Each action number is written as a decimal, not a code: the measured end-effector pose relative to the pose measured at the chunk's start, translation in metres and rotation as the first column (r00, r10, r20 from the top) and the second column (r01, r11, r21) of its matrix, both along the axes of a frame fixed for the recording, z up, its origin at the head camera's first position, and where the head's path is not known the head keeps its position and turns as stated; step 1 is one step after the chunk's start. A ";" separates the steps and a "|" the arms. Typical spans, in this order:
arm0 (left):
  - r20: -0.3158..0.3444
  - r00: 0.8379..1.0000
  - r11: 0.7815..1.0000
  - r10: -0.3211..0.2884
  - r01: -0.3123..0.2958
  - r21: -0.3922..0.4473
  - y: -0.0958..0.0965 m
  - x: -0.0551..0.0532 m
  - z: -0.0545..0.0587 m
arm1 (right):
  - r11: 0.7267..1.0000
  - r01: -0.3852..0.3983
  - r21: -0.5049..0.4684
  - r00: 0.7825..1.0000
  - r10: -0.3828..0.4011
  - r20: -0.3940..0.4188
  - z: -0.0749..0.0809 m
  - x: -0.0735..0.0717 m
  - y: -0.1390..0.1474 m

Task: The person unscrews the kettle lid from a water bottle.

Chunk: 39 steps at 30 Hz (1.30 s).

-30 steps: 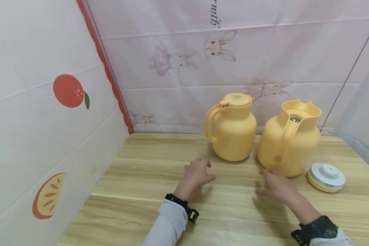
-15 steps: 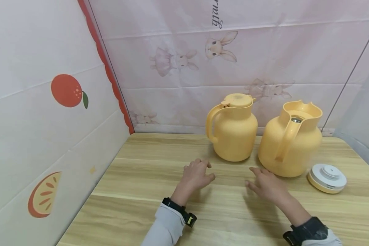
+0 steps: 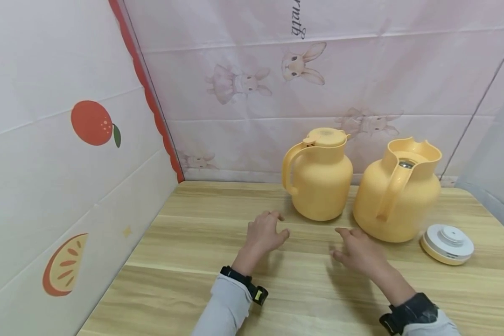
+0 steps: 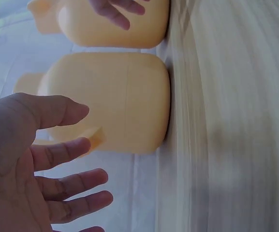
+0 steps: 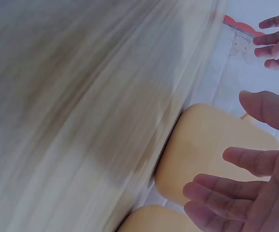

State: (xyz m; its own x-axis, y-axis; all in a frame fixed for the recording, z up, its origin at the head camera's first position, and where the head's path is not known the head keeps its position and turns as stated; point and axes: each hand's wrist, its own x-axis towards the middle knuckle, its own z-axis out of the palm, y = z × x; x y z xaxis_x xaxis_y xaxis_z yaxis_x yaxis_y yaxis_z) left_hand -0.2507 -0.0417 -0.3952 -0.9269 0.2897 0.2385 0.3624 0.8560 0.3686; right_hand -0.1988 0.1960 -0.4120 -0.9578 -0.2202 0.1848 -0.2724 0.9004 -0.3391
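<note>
From my remote seat, near to far: pale sleeves [image 3: 223, 308], one pair. Left hand [image 3: 263, 235]: loosely spread, holding nothing. Right hand [image 3: 361, 252]: likewise, just before the open jug [image 3: 411, 205]. Table [image 3: 172, 280]: light wood grain. White-and-yellow lid [image 3: 447, 244]: white side up, right of that jug, which stands upright. Lidded jug [image 3: 321, 182]: yellow, upright, farther back. Left wall [image 3: 33, 163]: white, fruit prints, red scalloped edge. Back wall [image 3: 235, 37]: pinkish, creased, rabbit prints.
</note>
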 end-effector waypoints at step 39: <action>0.025 0.988 0.828 0.150 -0.139 0.543 0.038 -0.077 0.021 | 0.996 0.088 -0.025 0.983 -0.083 0.164 0.004 -0.049 -0.011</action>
